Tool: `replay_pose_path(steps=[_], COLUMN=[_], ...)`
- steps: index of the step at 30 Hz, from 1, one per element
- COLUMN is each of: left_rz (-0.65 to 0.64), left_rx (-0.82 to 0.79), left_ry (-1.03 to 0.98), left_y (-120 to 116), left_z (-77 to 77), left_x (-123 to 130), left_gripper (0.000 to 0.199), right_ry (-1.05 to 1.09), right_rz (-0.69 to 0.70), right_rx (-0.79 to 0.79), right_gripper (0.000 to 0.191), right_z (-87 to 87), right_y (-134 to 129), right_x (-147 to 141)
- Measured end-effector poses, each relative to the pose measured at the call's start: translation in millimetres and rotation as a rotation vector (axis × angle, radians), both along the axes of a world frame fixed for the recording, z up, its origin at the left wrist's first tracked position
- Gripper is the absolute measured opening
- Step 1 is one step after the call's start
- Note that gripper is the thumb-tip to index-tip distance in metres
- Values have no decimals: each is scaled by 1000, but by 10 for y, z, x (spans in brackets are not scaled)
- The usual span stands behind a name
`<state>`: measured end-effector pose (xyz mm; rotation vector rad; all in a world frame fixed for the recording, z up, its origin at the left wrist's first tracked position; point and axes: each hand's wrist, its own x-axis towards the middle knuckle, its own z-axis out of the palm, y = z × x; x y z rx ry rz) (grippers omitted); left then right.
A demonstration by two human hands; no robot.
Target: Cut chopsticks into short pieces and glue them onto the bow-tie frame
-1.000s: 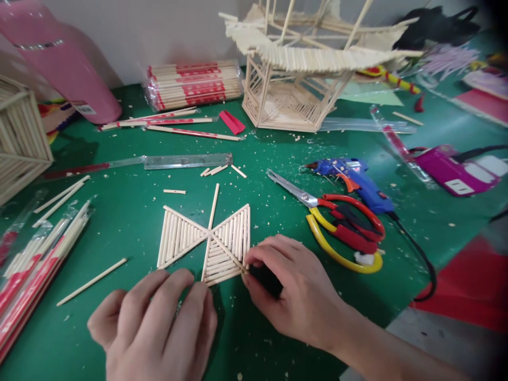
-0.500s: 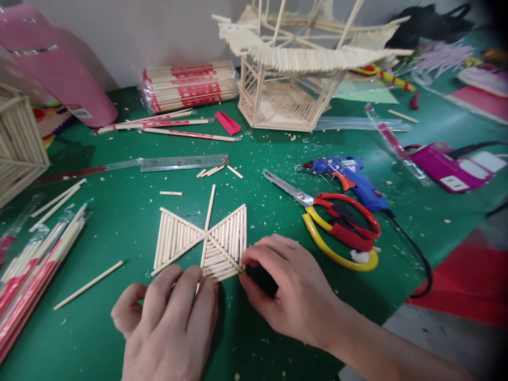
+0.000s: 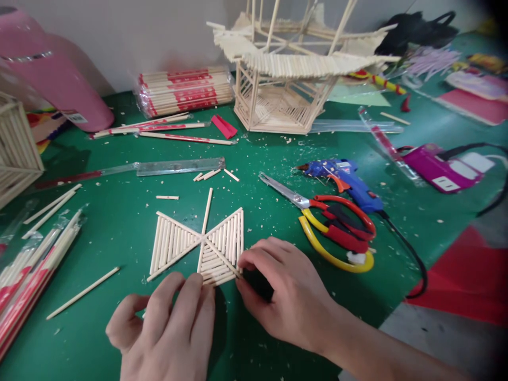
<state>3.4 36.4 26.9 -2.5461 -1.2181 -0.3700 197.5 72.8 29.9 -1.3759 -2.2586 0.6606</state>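
Observation:
A flat panel of short wooden sticks, with filled triangular sections around a centre point, lies on the green table. One bare stick sticks out from its centre toward the back. My right hand pinches the panel's lower right corner between thumb and fingers. Bent and close together, the fingers of my left hand rest at the panel's near edge; their tips are hidden behind the knuckles. A loose stick lies left of my left hand. Scissors with red and yellow handles lie right of the panel.
A blue glue gun with a black cord lies behind the scissors. At the back stand a wooden-stick pavilion model, a wrapped stick bundle and a pink bottle. Packaged chopsticks lie at left.
The whole view has shifted slightly, so things appear a little to the left. Both hands keep the same hold at the panel.

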Motion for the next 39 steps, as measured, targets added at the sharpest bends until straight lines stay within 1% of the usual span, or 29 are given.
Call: replay_pose_path(steps=[8,13,15,18,22,25,28,30,35,39], left_rz=[12,22,61,148,198,232,262,271,294,313], left_rx=[15,10,-2,-9,-95,-129,-112,-86,-46,-34], left_ry=[-13,-41,-72,-152,-225,-232,-235,-236,-216,-215], left_y=[3,-1,12,36,12,-44,-79,-78,-58,-72], left_z=[-37,-30,-17,13,68,91,80,60,13,-7], left_x=[3,8,7,-22,-98,-122,-93,-55,35,57], left_gripper=[23,23,19,10,17,19,18,15,7,8], right_ry=[-18,-17,19,153,325,354,317,285,176,87], right_rz=[-22,-18,-14,-17,-60,-126,-173,-155,33,70], right_rx=[-7,-11,-12,-19,-8,55,85,90,117,116], right_gripper=[4,5,8,13,15,17,16,15,11,12], right_z=[-7,6,25,47,59,72,82,81,69,57], right_y=[-8,0,-4,-17,-22,-15,-30,-54,-83,-56], right_x=[-17,-13,1,37,94,136,174,184,107,21])
